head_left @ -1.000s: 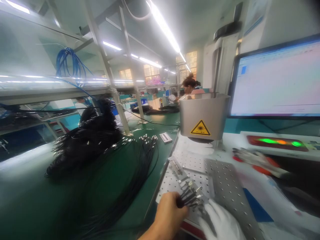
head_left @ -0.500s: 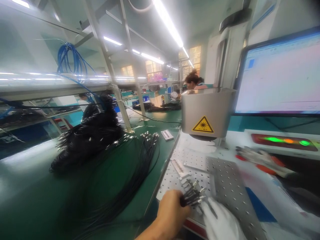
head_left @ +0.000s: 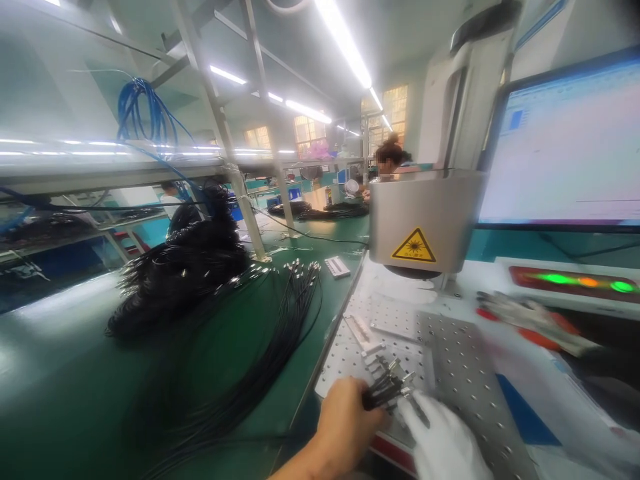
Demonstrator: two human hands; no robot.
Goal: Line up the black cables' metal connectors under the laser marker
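Partly, the left hand (head_left: 346, 415) hides its gripped cables (head_left: 383, 389).

I find a cable pile (head_left: 200, 270) on the left of the bench (head_left: 60, 380), with a cable bundle (head_left: 283, 340) to its right. Cable ends (head_left: 393, 380) are over the metal plate (head_left: 343, 353), beside the left hand (head_left: 347, 417). Beyond stands the machine head (head_left: 425, 213); to its right, I record the monitor (head_left: 570, 140), gloves (head_left: 540, 323) before it.
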